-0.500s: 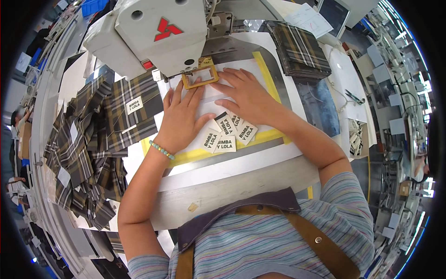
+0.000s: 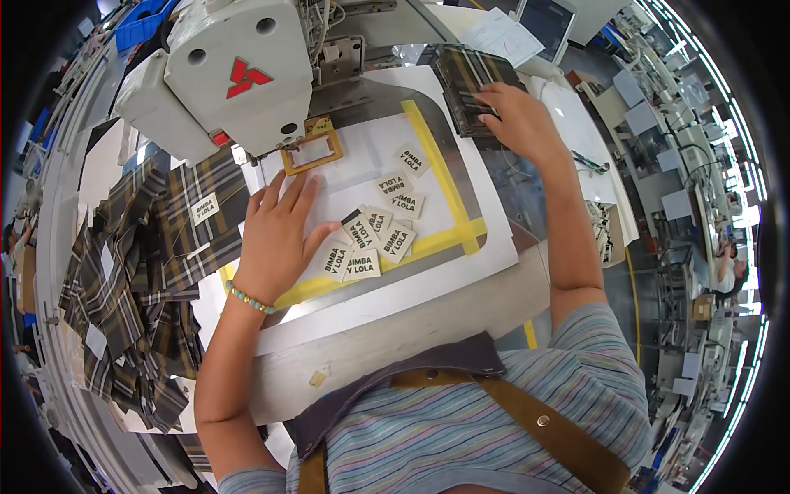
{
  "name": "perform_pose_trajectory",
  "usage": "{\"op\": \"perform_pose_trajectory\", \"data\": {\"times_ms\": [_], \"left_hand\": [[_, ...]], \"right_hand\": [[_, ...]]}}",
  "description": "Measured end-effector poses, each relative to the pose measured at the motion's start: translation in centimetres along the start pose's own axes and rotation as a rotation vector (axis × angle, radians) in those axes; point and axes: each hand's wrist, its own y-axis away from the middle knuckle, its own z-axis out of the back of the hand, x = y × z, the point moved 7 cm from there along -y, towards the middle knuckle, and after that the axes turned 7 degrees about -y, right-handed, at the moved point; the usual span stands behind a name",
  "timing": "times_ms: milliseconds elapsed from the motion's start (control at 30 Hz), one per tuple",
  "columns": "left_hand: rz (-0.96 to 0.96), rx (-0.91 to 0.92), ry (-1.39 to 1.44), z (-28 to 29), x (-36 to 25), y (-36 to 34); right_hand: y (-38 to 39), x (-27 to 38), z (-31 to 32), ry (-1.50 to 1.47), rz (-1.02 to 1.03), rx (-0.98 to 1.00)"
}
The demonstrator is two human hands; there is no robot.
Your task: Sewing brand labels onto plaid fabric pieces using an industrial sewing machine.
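My left hand (image 2: 278,233), with a beaded bracelet at its wrist, lies flat and open on the white sheet. Its fingertips are just below a small yellow clamp frame (image 2: 313,152) under a sewing machine head (image 2: 239,78). My right hand (image 2: 518,119) is over a stack of folded plaid fabric pieces (image 2: 465,70) at the back right. Its thumb and fingers are apart at the top of the stack, and nothing shows in its grip. Several cream fabric labels (image 2: 360,265) with dark lettering lie scattered right of my left hand, some overlapping.
Yellow tape (image 2: 436,160) borders the white sheet. Loose plaid pieces (image 2: 136,272) are heaped at the left, one flat with a label on it. At the right are a pair of thread snips (image 2: 591,163) and a box of labels (image 2: 605,235). A monitor (image 2: 546,26) stands behind.
My right hand has left the sheet by the clamp frame and gone right to the plaid stack. More labels now show on the sheet. My left hand stays flat; the whole view has shifted.
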Motion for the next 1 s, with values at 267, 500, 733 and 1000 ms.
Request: {"op": "perform_pose_trajectory", "data": {"times_ms": [267,500,733,1000], "left_hand": [[-0.077,-0.240,0.181,3.2,-2.4,0.4],[-0.115,-0.295,0.239,3.9,-2.6,0.1],[-0.198,-0.337,0.245,3.6,-5.0,-1.8],[-0.149,-0.346,0.202,0.9,-4.4,-5.3]], "right_hand": [[0.1,-1.9,0.3,-0.101,-0.135,-0.027],[-1.5,-0.7,2.0,-0.162,-0.097,-0.037],[-1.7,9.3,-2.1,-0.162,0.382,-0.144],[1.5,16.1,-7.1,-0.140,0.673,-0.058]]}}
